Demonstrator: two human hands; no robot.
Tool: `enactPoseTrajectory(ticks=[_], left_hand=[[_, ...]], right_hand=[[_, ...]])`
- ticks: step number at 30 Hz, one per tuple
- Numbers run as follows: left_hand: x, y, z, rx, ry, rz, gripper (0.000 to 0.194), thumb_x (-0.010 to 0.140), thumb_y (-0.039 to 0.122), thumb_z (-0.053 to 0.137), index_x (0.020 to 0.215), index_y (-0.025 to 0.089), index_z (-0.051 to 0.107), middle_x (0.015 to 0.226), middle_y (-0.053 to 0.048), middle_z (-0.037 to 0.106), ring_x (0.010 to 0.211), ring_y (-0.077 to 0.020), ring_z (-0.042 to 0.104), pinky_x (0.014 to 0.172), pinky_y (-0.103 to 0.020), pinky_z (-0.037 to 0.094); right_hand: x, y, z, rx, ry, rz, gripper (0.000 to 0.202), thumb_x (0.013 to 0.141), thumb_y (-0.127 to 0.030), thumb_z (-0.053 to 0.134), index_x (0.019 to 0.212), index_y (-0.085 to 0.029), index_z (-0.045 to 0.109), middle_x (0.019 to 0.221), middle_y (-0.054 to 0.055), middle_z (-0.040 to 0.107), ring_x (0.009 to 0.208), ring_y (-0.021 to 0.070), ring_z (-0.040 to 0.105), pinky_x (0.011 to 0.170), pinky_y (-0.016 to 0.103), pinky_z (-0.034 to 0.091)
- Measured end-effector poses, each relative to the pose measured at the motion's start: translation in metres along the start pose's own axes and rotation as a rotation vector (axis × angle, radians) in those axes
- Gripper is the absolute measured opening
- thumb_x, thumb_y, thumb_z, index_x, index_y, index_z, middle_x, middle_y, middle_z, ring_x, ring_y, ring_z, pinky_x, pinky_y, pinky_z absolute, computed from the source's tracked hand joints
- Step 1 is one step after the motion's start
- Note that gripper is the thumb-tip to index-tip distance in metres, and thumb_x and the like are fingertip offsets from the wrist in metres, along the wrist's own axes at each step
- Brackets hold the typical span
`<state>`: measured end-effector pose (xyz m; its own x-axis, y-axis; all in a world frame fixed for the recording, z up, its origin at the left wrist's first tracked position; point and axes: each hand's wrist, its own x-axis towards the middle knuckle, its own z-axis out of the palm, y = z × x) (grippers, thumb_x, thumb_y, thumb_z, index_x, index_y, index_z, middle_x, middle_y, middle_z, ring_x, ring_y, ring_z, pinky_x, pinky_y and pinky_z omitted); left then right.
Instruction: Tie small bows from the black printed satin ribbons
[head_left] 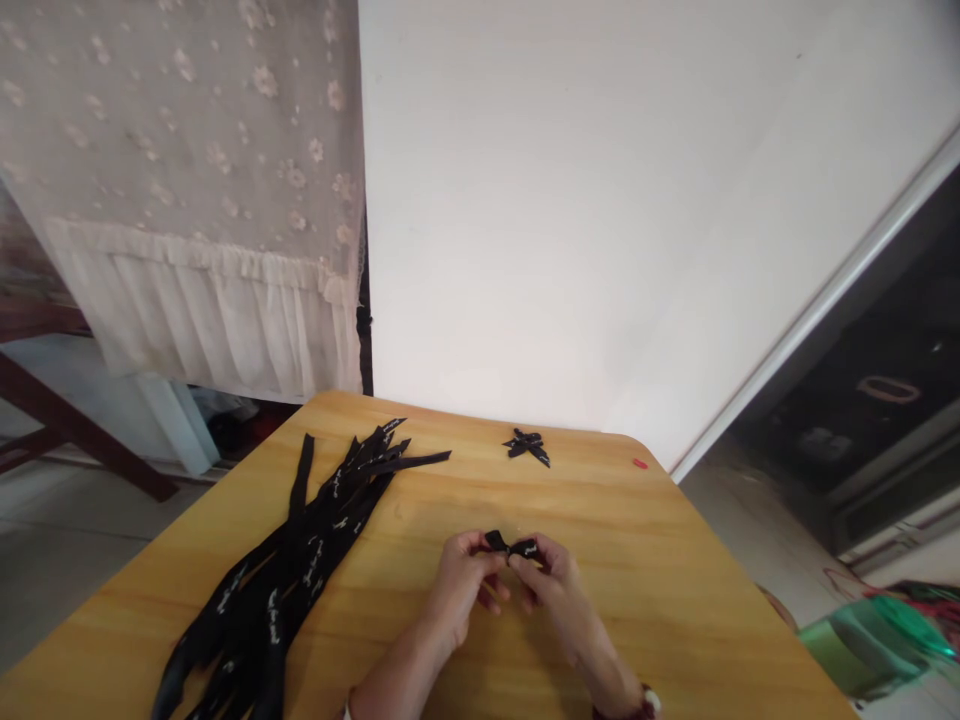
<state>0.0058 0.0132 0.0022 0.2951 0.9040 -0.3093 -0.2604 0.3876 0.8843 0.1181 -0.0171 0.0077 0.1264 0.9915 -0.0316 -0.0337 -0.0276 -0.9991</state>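
Note:
A small black ribbon bow (525, 549) with white lettering is held up just above the wooden table, between both hands. My left hand (466, 580) pinches its left loop between thumb and fingers. On the other side, my right hand (551, 578) grips the right loop, thumb in front. The bow's tails are mostly hidden by the fingers. To the left lies a heap of loose black ribbon strips (315, 545) printed with white script. Farther back on the table sits a finished-looking black bow (527, 446), apart from both hands.
The light wooden table (645, 560) has rounded far corners and meets a white panel (600, 220). A small red piece (640, 463) lies near its far right corner. A lace curtain (225, 200) hangs at the left, and a green translucent container (874, 640) stands beyond the right edge.

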Motion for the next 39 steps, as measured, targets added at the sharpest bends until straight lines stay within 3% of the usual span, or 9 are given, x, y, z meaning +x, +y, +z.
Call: enactPoseTrajectory(ticks=[9, 15, 39], left_hand=[[0.0008, -0.0017, 0.0006, -0.024, -0.075, -0.001, 0.019, 0.057, 0.024, 0.059, 0.069, 0.014, 0.048, 0.056, 0.003, 0.054, 0.035, -0.0093, 0.051, 0.027, -0.017, 0.035], [-0.0008, 0.0015, 0.0007, -0.095, -0.028, 0.012, 0.024, 0.059, 0.032, 0.059, 0.068, 0.014, 0.046, 0.056, 0.003, 0.053, 0.030, -0.0089, 0.050, 0.025, -0.017, 0.034], [0.0017, -0.0016, -0.0021, -0.166, -0.039, -0.009, 0.022, 0.060, 0.029, 0.060, 0.069, 0.014, 0.046, 0.058, 0.003, 0.055, 0.031, -0.0078, 0.050, 0.026, -0.016, 0.035]], right_hand=[[0.0017, 0.0022, 0.0004, -0.065, 0.076, -0.004, 0.023, 0.062, -0.035, 0.061, 0.060, -0.015, 0.050, 0.041, -0.008, 0.044, 0.032, 0.0053, 0.038, 0.031, 0.016, 0.028], [0.0022, 0.0039, -0.0006, -0.108, 0.084, -0.017, 0.022, 0.062, -0.034, 0.060, 0.057, -0.015, 0.050, 0.040, -0.008, 0.042, 0.032, 0.0048, 0.035, 0.031, 0.016, 0.028], [0.0024, 0.0019, -0.0009, -0.139, 0.115, -0.005, 0.020, 0.062, -0.033, 0.058, 0.057, -0.016, 0.050, 0.036, -0.009, 0.039, 0.030, 0.0049, 0.033, 0.030, 0.016, 0.027]])
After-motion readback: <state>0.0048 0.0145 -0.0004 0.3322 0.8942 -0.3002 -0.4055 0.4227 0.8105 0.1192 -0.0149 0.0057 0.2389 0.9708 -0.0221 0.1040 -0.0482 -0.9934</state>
